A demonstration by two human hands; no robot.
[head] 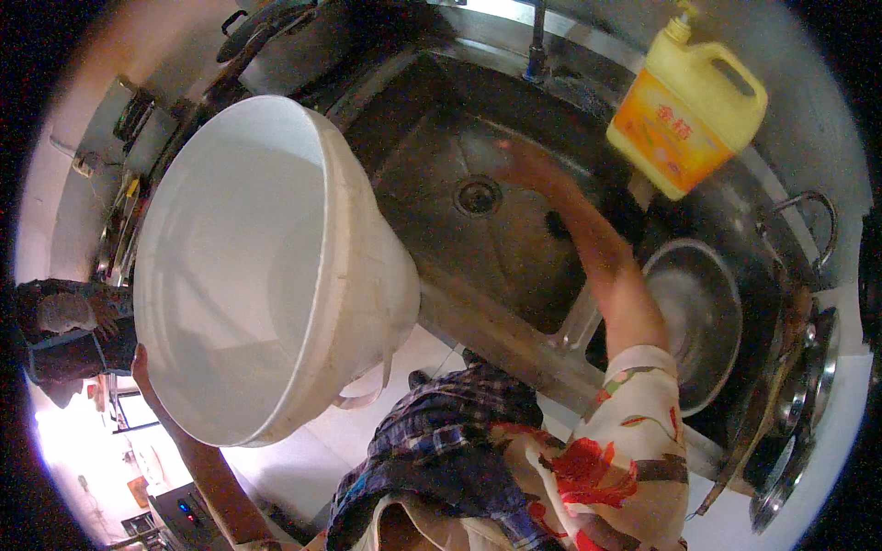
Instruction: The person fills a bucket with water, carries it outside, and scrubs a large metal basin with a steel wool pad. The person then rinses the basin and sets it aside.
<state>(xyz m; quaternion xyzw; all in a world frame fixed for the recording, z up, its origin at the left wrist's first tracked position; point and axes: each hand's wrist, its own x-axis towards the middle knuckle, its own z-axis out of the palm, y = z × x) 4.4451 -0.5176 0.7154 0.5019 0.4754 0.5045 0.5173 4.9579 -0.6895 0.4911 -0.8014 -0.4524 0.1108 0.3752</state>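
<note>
A large white plastic bucket (365, 275) is tilted on its side, its wide mouth facing left. Inside, only pale bare wall and bottom show. My left hand (142, 368) grips its rim at the lower left; most of the fingers are hidden behind the rim. My right hand (527, 165) reaches down into the stainless steel sink basin (510, 255), just above and right of the drain (477, 196). Motion blurs this hand, so its fingers and anything in them cannot be made out.
A yellow detergent jug (689, 110) with a pump stands at the sink's back right. A metal basin (689, 324) lies in the right-hand sink compartment. A tap (537, 55) rises behind. Pot lids (792, 413) lean far right. Another person (76, 330) stands at left.
</note>
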